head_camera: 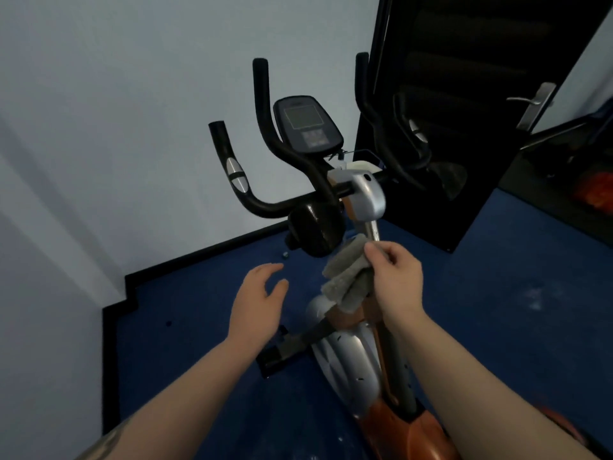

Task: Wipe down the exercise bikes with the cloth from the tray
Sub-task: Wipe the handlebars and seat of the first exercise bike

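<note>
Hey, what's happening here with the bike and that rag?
A person is wiping down an exercise bike. The right hand holds a grey cloth against the bike's upright post, just below the handlebars and console. The left hand is open and empty, hovering beside the frame over the blue floor. A dark door stands open behind the bike.

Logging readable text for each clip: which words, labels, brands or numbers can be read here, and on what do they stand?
None can be read.
Bike console: the screen and the button panel below it show marks, too blurred to read.
Silver cover under the handlebars: no text visible.
Grey cloth in the right hand: no label visible.
Door handle: no marking visible.
</note>
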Demonstrator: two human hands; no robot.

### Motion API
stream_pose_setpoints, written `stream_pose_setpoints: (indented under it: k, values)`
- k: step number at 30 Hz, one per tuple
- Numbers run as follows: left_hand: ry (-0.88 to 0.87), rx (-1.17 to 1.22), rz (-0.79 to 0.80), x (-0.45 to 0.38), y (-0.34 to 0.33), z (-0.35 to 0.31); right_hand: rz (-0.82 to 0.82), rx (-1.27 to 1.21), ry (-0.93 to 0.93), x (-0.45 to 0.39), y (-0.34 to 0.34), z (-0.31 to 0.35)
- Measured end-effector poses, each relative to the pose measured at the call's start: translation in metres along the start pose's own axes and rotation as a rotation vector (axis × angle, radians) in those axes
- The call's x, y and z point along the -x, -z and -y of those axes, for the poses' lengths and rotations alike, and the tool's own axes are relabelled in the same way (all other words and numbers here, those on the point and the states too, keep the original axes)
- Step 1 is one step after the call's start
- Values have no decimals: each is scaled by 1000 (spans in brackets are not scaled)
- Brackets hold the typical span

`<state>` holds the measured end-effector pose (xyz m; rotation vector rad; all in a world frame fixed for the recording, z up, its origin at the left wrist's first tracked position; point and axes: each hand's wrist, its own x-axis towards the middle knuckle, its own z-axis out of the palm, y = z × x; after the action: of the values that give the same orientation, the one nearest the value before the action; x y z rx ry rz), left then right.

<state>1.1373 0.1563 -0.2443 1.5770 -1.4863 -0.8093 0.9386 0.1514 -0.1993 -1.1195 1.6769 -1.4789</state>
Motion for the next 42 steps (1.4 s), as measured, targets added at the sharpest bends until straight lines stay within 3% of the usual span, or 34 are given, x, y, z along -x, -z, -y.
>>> stream_pose_setpoints:
  k: [3, 6, 8, 10, 12, 15, 18, 24, 26, 29, 31, 35, 37, 42]
  values:
    - [26, 217, -141, -34, 13, -19, -81, -35, 170, -21, -12, 33]
    - [73, 370, -129, -60, 19, -39, -75, 68, 361, -33, -37, 57]
    - [68, 419, -83, -75, 15, -46, 19, 251, 468, -39, -56, 59]
    - [66, 457, -39, -87, 11, -49, 140, 607, 557, -43, -72, 48]
    - [59, 466, -2, -97, 5, -46, 167, 743, 616, -43, -78, 31]
    - [46, 445, 76, -104, -7, -42, 80, 706, 679, -48, -80, 16]
    - [53, 457, 109, -101, -20, -42, 152, 806, 676, -60, -91, 16]
    - [24, 386, -7, -97, -34, -50, 339, 1019, 901, -97, -86, 21]
    - [8, 337, -24, -96, -34, -48, 294, 954, 862, -95, -87, 17]
    - [-14, 285, -49, -94, -34, -46, 78, 761, 600, -73, -91, 6]
    - [-12, 220, -52, -95, -33, -46, 73, 716, 499, -67, -88, 5]
    - [-73, -55, -3, -96, -21, -52, 257, 964, 682, -93, -92, 23]
    - [-84, -104, -15, -96, -22, -52, 228, 1016, 677, -100, -100, 29]
    - [-47, 90, -99, -92, -31, -50, 56, 488, 449, -61, -85, 0]
